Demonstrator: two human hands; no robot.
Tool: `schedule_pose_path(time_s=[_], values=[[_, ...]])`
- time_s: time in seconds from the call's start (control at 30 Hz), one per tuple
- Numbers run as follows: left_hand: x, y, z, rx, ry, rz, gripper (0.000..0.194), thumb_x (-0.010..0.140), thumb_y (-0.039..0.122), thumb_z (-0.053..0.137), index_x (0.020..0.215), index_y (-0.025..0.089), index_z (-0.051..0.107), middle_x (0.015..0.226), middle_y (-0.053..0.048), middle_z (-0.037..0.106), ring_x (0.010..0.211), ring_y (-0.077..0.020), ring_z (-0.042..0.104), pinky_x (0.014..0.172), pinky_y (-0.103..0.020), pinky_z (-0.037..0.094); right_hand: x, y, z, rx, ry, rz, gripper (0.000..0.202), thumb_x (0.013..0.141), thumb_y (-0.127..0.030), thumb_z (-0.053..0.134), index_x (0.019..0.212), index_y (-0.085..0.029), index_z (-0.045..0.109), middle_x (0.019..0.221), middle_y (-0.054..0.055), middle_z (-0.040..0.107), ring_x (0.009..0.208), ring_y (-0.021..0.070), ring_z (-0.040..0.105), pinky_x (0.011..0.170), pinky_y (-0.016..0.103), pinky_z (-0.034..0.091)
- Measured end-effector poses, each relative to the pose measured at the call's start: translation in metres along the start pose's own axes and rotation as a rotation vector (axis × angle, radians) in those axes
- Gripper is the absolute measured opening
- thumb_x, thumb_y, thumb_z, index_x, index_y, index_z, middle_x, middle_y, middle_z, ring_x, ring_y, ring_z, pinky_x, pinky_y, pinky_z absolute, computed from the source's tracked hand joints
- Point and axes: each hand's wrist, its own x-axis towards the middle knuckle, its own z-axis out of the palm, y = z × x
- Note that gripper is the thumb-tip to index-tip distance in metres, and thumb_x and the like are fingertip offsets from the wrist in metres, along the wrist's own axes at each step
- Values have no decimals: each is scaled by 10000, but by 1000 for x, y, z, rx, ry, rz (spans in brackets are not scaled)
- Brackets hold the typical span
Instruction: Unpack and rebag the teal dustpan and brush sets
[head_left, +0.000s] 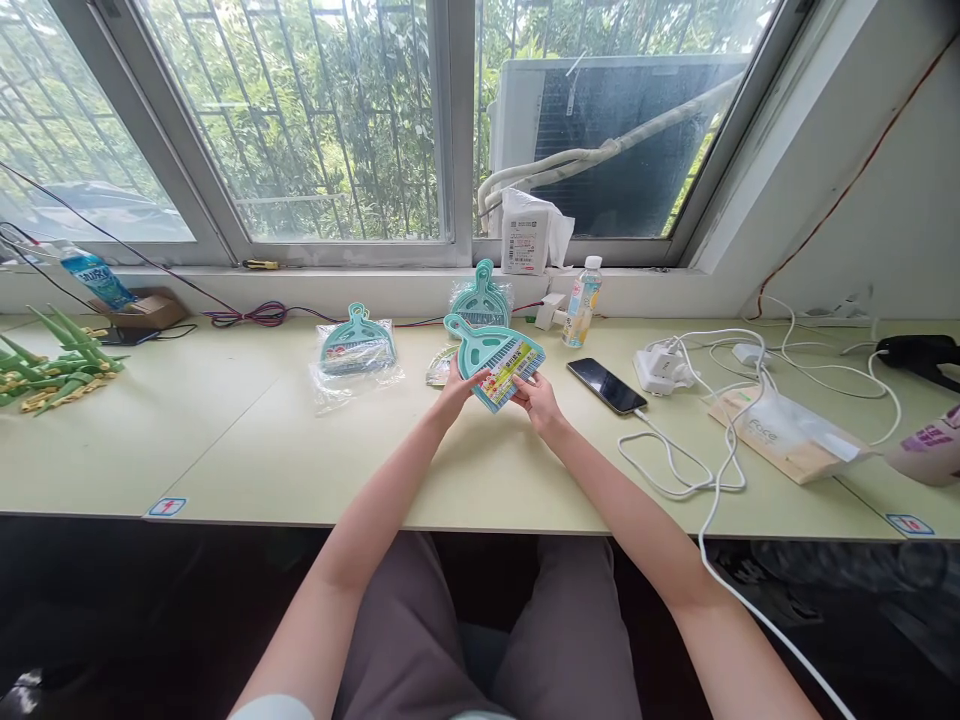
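The left hand (455, 390) and the right hand (537, 397) are both closed in a pinch on a turquoise mini dustpan-and-brush set (478, 350); its left edge is gripped with the thumb across the front, and its lower right side is held by the fingers, those behind it being hidden. The set is held tilted over the middle of the pale green tabletop (285, 440), its handle pointed to the far left and its yellow printed label faced upward.

The far side of the tabletop is bordered by a window (315, 120), through which an outdoor air-conditioner unit (607, 150) is seen. At the right, a flat pouch (795, 440) is crossed by a white cable (727, 460). To the left of the hands, a similar set in clear plastic (358, 350) is laid down; another turquoise set (481, 300) is placed beyond the held one. A tissue pack (525, 245) is stood at the window, with a drink bottle (583, 305) just to its right. A smartphone (607, 386) is laid nearer, beside a white plug adapter (661, 368).
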Motion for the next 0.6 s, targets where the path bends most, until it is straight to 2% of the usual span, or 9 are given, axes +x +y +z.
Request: schedule_pose_path(time_s=[0.07,0.13,0.23,0.3,0.37,0.43,0.53,0.6], values=[[4,3,-6,136,133,25,865,829,436,610,1505,250,103,1377,-135,500,1200,-266,550,986,-441,462,3,0,-4,5,26,-10,246,763,-183,687,973,-209,562,928,26,718,797,186,720,829,386,602],[8,7,-16,409,349,118,833,874,379,533,1516,213,29,1432,-151,435,1277,-261,479,1055,-441,397,5,-1,-8,9,48,-25,250,758,-176,686,974,-209,565,926,27,719,799,187,719,829,388,603],[9,9,-38,934,684,203,802,836,228,522,1511,150,96,1504,-178,319,1403,-291,287,1136,-479,255,7,-3,-13,27,74,-38,250,757,-171,681,972,-211,561,917,26,720,816,189,719,847,389,597],[8,9,-54,1192,808,159,791,800,178,522,1497,117,155,1532,-200,254,1434,-324,195,1145,-528,189,7,-4,-14,31,86,-41,247,753,-174,685,959,-213,555,916,26,719,840,193,718,865,390,591],[7,9,-71,1334,854,106,779,768,151,533,1477,91,216,1537,-226,229,1434,-355,175,1138,-565,148,7,-5,-14,24,85,-40,244,751,-177,688,950,-215,552,927,29,718,868,198,716,881,394,585],[7,8,-86,1391,830,58,714,758,105,507,1441,77,305,1479,-255,329,1399,-370,256,1122,-580,157,6,-6,-14,11,73,-37,242,753,-180,685,951,-216,551,947,32,715,894,203,712,891,401,581],[6,11,-99,1359,686,4,564,765,30,406,1315,104,506,1229,-242,578,1257,-345,451,1067,-542,279,5,-5,-13,-14,60,-28,245,755,-184,682,963,-215,555,964,39,713,900,209,711,892,413,580],[5,15,-95,1286,579,89,546,772,6,359,1246,158,583,1092,-186,656,1170,-305,521,1066,-514,295,4,-4,-13,-30,61,-21,254,756,-188,684,975,-214,559,959,40,714,881,210,713,888,419,582]])
